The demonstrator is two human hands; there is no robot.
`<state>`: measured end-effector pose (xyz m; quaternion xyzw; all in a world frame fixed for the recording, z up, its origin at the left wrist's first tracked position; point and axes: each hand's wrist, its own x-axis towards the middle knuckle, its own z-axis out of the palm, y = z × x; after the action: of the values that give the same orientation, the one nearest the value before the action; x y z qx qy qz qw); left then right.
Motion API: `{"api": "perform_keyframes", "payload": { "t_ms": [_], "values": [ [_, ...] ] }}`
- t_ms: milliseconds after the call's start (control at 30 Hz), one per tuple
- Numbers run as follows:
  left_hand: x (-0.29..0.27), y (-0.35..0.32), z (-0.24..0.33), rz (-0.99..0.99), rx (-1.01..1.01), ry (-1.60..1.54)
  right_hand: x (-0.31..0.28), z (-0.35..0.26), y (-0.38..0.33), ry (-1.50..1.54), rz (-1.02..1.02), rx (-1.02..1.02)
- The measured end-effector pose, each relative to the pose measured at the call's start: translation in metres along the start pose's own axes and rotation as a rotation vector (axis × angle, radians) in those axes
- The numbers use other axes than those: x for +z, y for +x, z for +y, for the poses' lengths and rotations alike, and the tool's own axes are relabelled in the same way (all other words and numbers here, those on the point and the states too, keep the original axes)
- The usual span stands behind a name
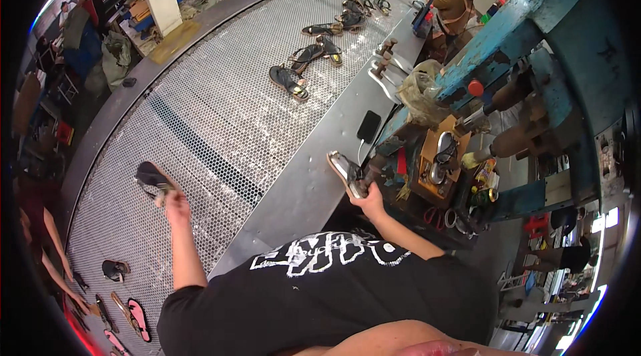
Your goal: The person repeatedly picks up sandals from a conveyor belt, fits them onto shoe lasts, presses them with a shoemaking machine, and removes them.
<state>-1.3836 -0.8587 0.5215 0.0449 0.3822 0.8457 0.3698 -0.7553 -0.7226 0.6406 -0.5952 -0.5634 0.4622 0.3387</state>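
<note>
Out over the perforated metal table (pixel 220 89), my left hand (pixel 175 208) is closed on one end of a black sandal (pixel 153 175); its fingers are slightly blurred. My right hand (pixel 369 201) grips a second sandal (pixel 346 171), black-strapped with a pale, shiny sole edge, above the table's smooth metal border. To its right, a sandal (pixel 443 159) lies by a cardboard box beneath the blue press (pixel 534 15). A black phone (pixel 369 126) with a white cable rests on the border, just beyond my right hand.
Several black sandals (pixel 289 82) lie in a line toward the table's far end. Pink-soled sandals (pixel 139 319) and a black one (pixel 115 270) are at the near left, beside another person's arms (pixel 60 269). Someone sits at the far right (pixel 457 5). Scissors (pixel 434 218) hang beside the press.
</note>
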Motion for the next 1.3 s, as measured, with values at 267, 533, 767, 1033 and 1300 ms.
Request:
{"api": "perform_keyframes", "payload": {
  "t_ms": [267,533,767,1033,1300],
  "values": [
    [0.335,-0.276,-0.111,-0.438,-1.232,0.333,0.038,-0.080,-0.011,0.299,-0.075,-0.121],
    [0.331,-0.159,-0.176,-0.286,-0.614,0.170,-0.045,-0.115,-0.062,0.205,-0.453,-0.357],
    [0.395,-0.306,-0.268,-0.719,-0.857,0.542,-0.095,-0.074,-0.089,0.066,-0.124,-0.234],
    [0.471,-0.375,-0.318,-2.046,-0.196,0.869,-0.172,-0.042,-0.157,0.197,0.444,-0.111],
    [0.561,-0.444,-0.446,-1.463,0.555,1.145,-0.196,-0.034,-0.172,0.127,0.839,0.040]
  ]
}}
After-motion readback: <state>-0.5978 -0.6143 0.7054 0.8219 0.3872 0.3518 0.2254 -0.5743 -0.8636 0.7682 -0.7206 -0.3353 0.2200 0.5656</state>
